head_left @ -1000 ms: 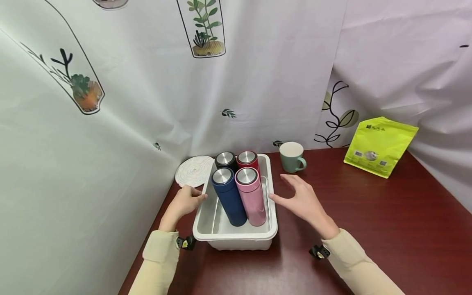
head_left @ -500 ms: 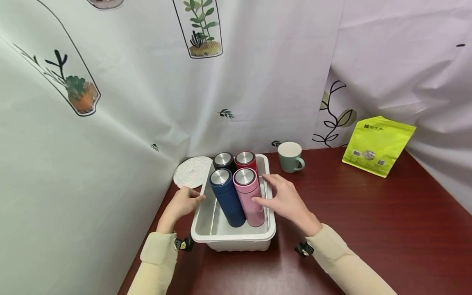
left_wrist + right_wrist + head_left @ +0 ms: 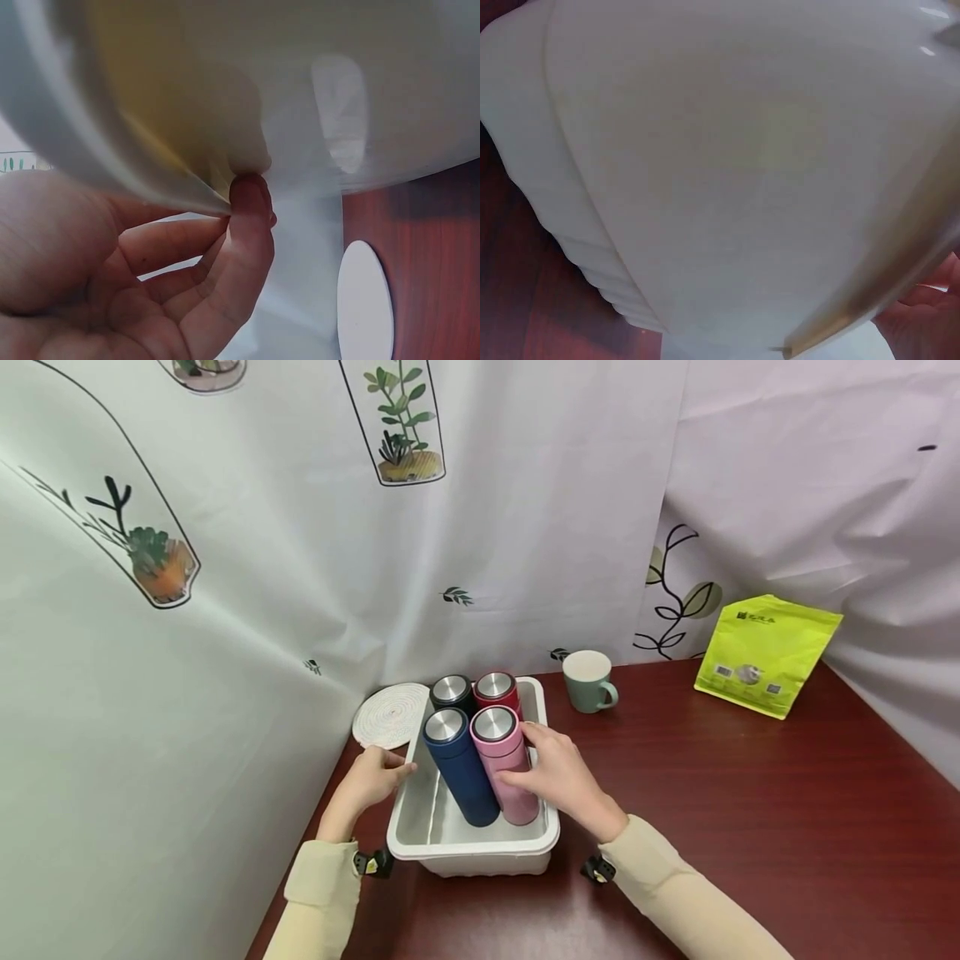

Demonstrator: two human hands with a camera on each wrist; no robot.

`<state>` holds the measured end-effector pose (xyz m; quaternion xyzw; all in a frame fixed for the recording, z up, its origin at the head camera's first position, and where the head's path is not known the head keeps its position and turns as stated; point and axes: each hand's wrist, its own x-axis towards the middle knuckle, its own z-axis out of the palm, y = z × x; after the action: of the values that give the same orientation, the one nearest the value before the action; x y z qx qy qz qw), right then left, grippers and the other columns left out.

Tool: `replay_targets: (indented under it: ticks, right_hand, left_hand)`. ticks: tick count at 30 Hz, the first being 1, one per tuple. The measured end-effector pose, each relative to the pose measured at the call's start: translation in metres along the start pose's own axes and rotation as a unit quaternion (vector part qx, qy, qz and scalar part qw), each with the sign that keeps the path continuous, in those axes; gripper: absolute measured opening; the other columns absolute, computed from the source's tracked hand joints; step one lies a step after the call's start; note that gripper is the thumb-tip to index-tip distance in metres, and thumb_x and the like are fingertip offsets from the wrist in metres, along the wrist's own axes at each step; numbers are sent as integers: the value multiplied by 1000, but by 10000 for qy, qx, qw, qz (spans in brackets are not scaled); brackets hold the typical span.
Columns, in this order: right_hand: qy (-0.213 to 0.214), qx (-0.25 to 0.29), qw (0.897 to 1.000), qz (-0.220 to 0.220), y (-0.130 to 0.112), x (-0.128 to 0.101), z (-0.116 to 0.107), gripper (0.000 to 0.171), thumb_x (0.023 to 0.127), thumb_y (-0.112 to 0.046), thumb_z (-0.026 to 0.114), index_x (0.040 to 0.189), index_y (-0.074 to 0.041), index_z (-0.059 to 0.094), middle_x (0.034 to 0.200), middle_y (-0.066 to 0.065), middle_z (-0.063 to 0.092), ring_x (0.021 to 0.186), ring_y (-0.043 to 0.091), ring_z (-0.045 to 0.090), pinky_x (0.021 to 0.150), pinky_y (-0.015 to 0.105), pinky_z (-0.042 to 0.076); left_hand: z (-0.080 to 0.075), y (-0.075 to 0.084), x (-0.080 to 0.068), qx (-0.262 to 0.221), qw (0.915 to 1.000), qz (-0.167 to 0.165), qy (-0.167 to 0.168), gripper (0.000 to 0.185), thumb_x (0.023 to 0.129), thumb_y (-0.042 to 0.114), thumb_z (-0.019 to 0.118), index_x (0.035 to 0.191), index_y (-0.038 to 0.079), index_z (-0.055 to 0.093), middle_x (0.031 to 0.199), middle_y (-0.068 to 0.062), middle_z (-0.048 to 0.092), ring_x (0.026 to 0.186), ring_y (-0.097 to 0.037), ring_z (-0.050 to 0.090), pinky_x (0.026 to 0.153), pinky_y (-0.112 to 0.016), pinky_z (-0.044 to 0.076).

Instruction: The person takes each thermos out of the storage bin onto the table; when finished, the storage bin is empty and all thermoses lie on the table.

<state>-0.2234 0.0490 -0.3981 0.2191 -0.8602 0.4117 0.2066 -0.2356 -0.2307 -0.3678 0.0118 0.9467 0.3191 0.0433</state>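
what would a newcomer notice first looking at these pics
Four steel-capped flasks stand packed in a white tub near the table's left edge, and the right hand grips the pink flask at the front. The left hand holds the tub's left rim. Far right, a lime-green pouch leans against the curtain.

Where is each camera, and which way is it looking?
Head: worn up high, looking forward and down at the white bin of bottles; shows both sleeves, the left hand and the right hand.
Left wrist: beside the bin's wall, looking along curled fingers.
Right wrist: close against the bin's outer wall; only a sliver of hand shows.
All views share the bin.
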Motion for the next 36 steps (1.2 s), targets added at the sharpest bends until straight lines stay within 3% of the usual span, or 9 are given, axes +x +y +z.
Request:
replay_targets:
  ticks: [7, 20, 31, 36]
  right_hand:
    - [247, -75, 9997, -46, 0, -2, 6, 54, 62, -36, 81, 105, -10, 61, 99, -3, 62, 86, 10, 58, 74, 29, 48]
    - [467, 64, 9989, 48, 0, -6, 9, 58, 61, -40, 79, 107, -11, 60, 97, -4, 61, 83, 9, 56, 71, 26, 48]
    - [688, 230, 9974, 30, -3, -10, 3, 62, 59, -37, 82, 112, -12, 60, 95, -6, 59, 82, 8, 56, 70, 29, 48]
    - [675, 231, 9974, -20, -7, -9, -2, 61, 59, -36, 82, 111, -12, 60, 94, -7, 58, 80, 7, 54, 68, 28, 49]
  left_hand:
    - [1, -1, -2, -13, 10000, -27, 28, 25, 85, 18, 63, 97, -3, 69, 60, -3, 57, 60, -21, 55, 51, -28, 41]
    - [0, 1, -4, 29, 9999, 67, 80, 23, 85, 18, 63, 95, -2, 69, 52, -1, 52, 51, -13, 47, 48, -28, 38]
    - [1, 1, -2, -5, 10000, -29, 63, 23, 84, 17, 64, 95, -2, 70, 63, -4, 59, 58, -17, 53, 51, -28, 42]
    - [0, 0, -2, -41, 10000, -1, 35, 24, 84, 18, 64, 95, -3, 69, 76, -11, 65, 60, -15, 54, 54, -29, 45]
